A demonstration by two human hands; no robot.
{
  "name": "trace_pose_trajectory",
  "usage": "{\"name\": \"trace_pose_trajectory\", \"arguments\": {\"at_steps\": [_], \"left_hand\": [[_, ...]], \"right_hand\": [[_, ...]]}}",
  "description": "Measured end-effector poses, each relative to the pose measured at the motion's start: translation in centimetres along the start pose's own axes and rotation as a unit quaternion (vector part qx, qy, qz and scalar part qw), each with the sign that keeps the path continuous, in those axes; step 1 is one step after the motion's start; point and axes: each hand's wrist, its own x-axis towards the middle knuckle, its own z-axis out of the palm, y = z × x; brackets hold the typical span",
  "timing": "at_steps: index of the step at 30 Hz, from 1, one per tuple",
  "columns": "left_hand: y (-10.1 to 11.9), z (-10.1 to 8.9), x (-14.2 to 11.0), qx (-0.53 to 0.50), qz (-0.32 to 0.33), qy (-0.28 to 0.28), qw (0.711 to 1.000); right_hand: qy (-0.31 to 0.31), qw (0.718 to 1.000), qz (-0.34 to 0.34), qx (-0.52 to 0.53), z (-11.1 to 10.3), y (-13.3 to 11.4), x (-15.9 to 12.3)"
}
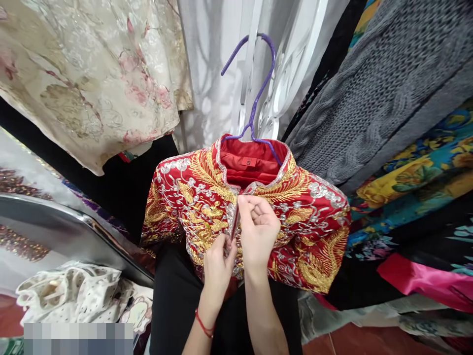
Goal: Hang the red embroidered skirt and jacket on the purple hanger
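Observation:
A red jacket (310,197) with gold and silver embroidery hangs from a purple hanger (254,103), hooked on a white metal bar. Its stand collar faces up, and a red size label (249,162) shows inside the neck. My right hand (256,222) pinches the front edge just under the collar. Lower on the same front opening, my left hand (219,259), with a red cord at the wrist, has its fingers closed on the edge. The fingers hide whatever fastening lies there. Below the collar the two front edges stand slightly apart.
A cream floral garment (121,84) hangs at upper left. On the right hang a grey cable-knit garment (377,93) and several bright floral fabrics. A white spotted cloth (77,291) lies at lower left beside a dark chair back (74,227). White scrollwork (291,74) stands behind the hanger.

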Motion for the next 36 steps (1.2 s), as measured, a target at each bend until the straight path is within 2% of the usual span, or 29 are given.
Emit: {"name": "trace_pose_trajectory", "arguments": {"at_steps": [2, 4, 7, 9, 12, 16, 18, 20, 21, 23, 24, 26, 28, 30, 33, 36], "left_hand": [[0.2, -1.1, 1.1, 0.029, 0.029, -0.028, 0.999], [0.9, -3.0, 2.7, 0.040, 0.082, -0.026, 0.995], [3.0, -6.6, 5.7, 0.049, 0.199, 0.071, 0.976], [4.9, -8.6, 7.7, 0.127, 0.284, 0.129, 0.941], [7.2, -10.0, 10.0, 0.212, 0.351, 0.171, 0.896], [7.9, -9.7, 11.5, 0.218, 0.360, 0.187, 0.888], [7.3, -9.8, 12.0, 0.200, 0.364, 0.191, 0.889], [6.2, -10.8, 12.6, 0.173, 0.363, 0.194, 0.895], [5.6, -11.5, 12.9, 0.163, 0.354, 0.195, 0.900], [4.0, -13.0, 13.8, 0.156, 0.325, 0.183, 0.915], [3.2, -13.6, 14.3, 0.158, 0.309, 0.169, 0.922], [1.7, -14.1, 15.3, 0.162, 0.286, 0.151, 0.932], [0.5, -13.8, 16.1, 0.153, 0.280, 0.179, 0.931], [0.2, -13.1, 16.3, 0.132, 0.287, 0.235, 0.919], [1.2, -12.8, 15.6, 0.101, 0.287, 0.299, 0.905], [2.9, -13.9, 14.8, 0.098, 0.263, 0.337, 0.899]], "right_hand": [[-0.011, 1.000, 0.001, -0.012, -0.2, 0.2, 0.1], [-0.038, 0.999, 0.015, -0.016, -0.6, 0.4, 0.1], [-0.075, 0.996, 0.036, -0.014, -1.3, 0.7, 0.4], [-0.083, 0.996, 0.034, -0.026, -1.5, 1.0, 0.8], [-0.085, 0.991, 0.016, -0.101, -1.5, 1.7, 1.8], [-0.060, 0.968, -0.040, -0.239, -1.6, 2.0, 2.6], [-0.071, 0.955, -0.114, -0.266, -2.4, 1.0, 2.5], [-0.079, 0.929, -0.227, -0.280, -4.3, -0.5, 2.4], [-0.059, 0.908, -0.293, -0.292, -5.4, -1.3, 2.6], [0.026, 0.853, -0.392, -0.343, -8.0, -2.3, 3.3], [0.072, 0.832, -0.403, -0.373, -9.2, -2.6, 3.9], [0.121, 0.814, -0.384, -0.420, -11.0, -2.5, 5.4], [0.115, 0.813, -0.365, -0.440, -11.7, -2.0, 6.9], [0.090, 0.819, -0.374, -0.425, -11.6, -1.7, 8.1], [0.079, 0.846, -0.389, -0.356, -10.4, -2.2, 9.3], [0.103, 0.857, -0.396, -0.314, -9.4, -3.6, 10.2]]}}
